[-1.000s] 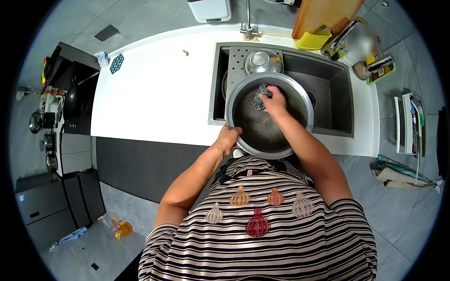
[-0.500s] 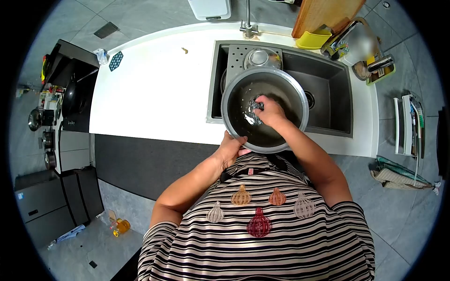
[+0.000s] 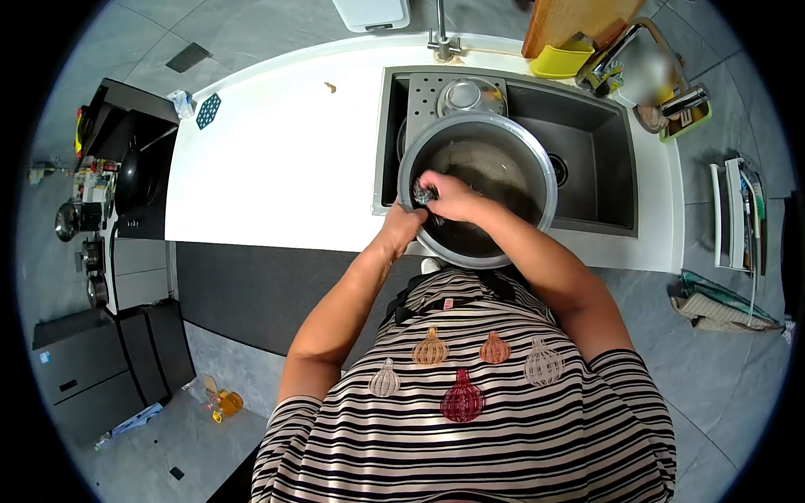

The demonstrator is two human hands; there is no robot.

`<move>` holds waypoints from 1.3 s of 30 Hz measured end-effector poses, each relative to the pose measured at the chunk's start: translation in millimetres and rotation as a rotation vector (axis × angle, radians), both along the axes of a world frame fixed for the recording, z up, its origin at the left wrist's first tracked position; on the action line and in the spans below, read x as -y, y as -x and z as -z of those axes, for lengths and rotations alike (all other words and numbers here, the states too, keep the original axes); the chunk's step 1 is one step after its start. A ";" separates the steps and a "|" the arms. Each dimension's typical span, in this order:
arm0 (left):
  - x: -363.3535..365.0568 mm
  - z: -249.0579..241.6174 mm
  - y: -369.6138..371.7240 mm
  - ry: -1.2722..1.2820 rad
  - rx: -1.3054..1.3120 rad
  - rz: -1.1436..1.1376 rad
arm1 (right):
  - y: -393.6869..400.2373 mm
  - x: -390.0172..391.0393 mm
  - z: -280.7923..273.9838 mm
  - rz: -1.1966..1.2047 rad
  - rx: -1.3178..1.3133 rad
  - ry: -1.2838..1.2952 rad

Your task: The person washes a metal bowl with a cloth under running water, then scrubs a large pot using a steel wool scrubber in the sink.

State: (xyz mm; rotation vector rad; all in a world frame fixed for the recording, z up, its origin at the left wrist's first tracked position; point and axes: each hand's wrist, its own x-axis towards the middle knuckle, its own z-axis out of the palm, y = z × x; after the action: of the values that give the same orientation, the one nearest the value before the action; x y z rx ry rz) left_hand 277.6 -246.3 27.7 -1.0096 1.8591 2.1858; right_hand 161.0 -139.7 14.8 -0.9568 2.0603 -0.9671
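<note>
A large round metal pot [image 3: 549, 194] rests tilted over the front of the sink, its dark inside turned toward me. My left hand [image 3: 404, 225] is closed on the pot's left rim. Inside the pot, my right hand [image 3: 451, 198] grips a steel wool scrubber [image 3: 423, 194] against the left part of the inner wall. The scrubber is partly hidden by the fingers. Behind the pot, a shiny metal bowl or lid [image 3: 470, 96] sits by the perforated tray [image 3: 425, 99] in the sink.
The dark double sink [image 3: 579, 126] is set in a white countertop [image 3: 268, 168], with a faucet [image 3: 443, 42] behind. A yellow container [image 3: 560, 60] and a wooden board [image 3: 579, 25] stand at the back right. On the left is a stove with a black wok [image 3: 130, 176].
My right hand has moved left with the scrubber, from the pot's middle to its left wall. My left hand has shifted up along the rim.
</note>
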 end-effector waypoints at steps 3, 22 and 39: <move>0.5 -9.9 0.6 -0.008 0.081 0.005 | 14.8 25.4 3.3 0.500 -0.117 0.236; -34.8 -13.2 -24.5 -0.092 0.134 -0.128 | 17.9 -12.4 -9.1 0.466 -0.295 -0.144; -13.5 -24.6 -19.1 0.087 0.211 0.035 | 15.1 8.0 21.9 0.630 -0.168 -0.013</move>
State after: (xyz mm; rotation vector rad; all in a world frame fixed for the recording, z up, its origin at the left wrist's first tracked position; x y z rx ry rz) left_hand 296.6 -232.9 52.2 -1.1637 1.8737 1.9105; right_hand 145.9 -147.7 -7.1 -0.3805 2.5744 -1.2087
